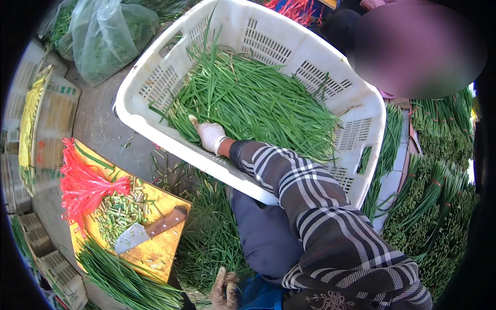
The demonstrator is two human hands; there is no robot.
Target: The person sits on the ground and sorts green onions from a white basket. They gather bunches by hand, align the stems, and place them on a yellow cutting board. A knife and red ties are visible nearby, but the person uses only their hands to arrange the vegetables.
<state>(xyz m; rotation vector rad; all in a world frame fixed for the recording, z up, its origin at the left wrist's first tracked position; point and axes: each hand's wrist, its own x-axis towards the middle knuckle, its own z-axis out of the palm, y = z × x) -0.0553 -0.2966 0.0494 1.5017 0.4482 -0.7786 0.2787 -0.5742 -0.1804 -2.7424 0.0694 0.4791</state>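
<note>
My right hand (211,136), in a white glove, reaches over the near rim of a white plastic crate (155,135). It rests at the left end of a heap of green chive leaves (248,104) inside. One digit points up and away; the other fingers are hidden, so their grip does not show. My left hand (224,288), in a soiled glove, is low at the bottom edge with its fingers loosely bent and apart, and nothing shows in it. Left of it, a wood-handled knife (149,230) lies on a yellow cutting board (162,255) among chopped stem ends (120,213).
Red plastic ties (87,184) and a chive bunch (128,271) lie on the board. Loose leaves (209,232) cover the ground beside my knee. Tied bundles of budded stems (434,209) lie at right. A filled plastic bag (104,38) stands upper left; another person (376,4) is upper right.
</note>
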